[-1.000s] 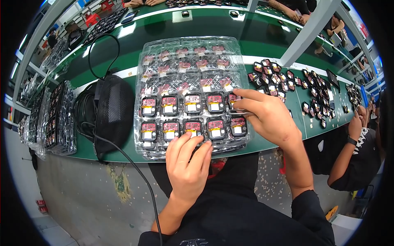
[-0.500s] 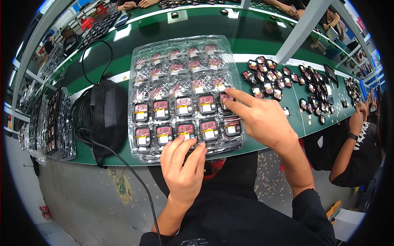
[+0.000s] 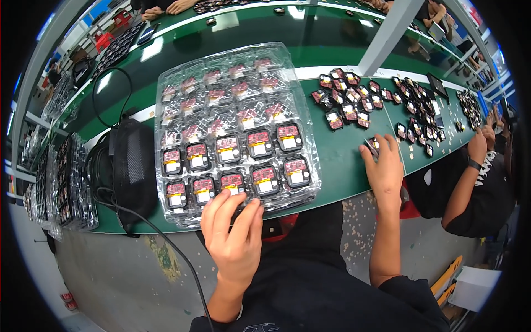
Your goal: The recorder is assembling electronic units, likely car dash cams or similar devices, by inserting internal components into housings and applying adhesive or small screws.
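Observation:
Before me lies a stack of clear plastic blister trays (image 3: 307, 160). Its two near rows carry small square black device housings (image 3: 260, 143) with red circuit boards and white-and-yellow parts; farther rows show similar devices beneath clear plastic. My left hand (image 3: 233, 235) rests at the tray's near edge, fingers spread, the fingertips by a front-row device. To the tray's right, my right hand (image 3: 384, 174) is over the green table, with thumb and fingers closed around a single small black device (image 3: 373, 145), partly hidden by them.
Loose devices (image 3: 349, 95) lie in heaps on the right. A black mesh bag (image 3: 138, 166) with cables sits left of the tray, beside stacked filled trays (image 3: 69, 177). A grey metal post (image 3: 387, 39) rises behind the heaps. A co-worker's hand (image 3: 477, 145) is at far right.
My right hand has left the tray's right-hand device, now seated in its pocket, and moved right to a lone device on the table. My left hand stays at the front edge. The view has shifted.

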### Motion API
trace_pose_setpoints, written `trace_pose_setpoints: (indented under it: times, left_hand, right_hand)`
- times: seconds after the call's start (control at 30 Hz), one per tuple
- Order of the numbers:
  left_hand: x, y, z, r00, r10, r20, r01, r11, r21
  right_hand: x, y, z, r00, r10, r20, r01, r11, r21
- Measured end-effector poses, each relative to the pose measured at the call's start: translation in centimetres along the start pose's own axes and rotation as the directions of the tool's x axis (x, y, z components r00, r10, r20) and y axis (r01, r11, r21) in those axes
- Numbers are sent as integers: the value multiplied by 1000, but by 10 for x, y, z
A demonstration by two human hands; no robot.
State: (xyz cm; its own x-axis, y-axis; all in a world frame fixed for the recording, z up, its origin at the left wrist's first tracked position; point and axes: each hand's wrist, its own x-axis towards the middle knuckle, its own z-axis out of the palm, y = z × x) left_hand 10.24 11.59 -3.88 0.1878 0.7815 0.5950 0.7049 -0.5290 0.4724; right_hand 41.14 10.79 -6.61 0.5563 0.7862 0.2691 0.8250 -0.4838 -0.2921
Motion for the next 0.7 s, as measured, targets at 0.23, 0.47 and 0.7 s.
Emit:
trace_pose_setpoints:
  times: [0.23, 0.47, 0.7]
  left_hand:
    - [-7, 4, -2, 989, 89, -116, -84, 995, 50]
    - [-27, 34, 13, 972, 69, 225, 109, 713, -692]
    - [-32, 45, 52, 575, -19, 818, 806, -159, -570]
  right_hand:
    - [-16, 35, 14, 989, -138, -46, 145, 947, 288]
    - [-64, 13, -15, 921, -390, 7, 215, 523, 825]
    - [-91, -8, -22, 761, -647, 50, 171, 274, 946]
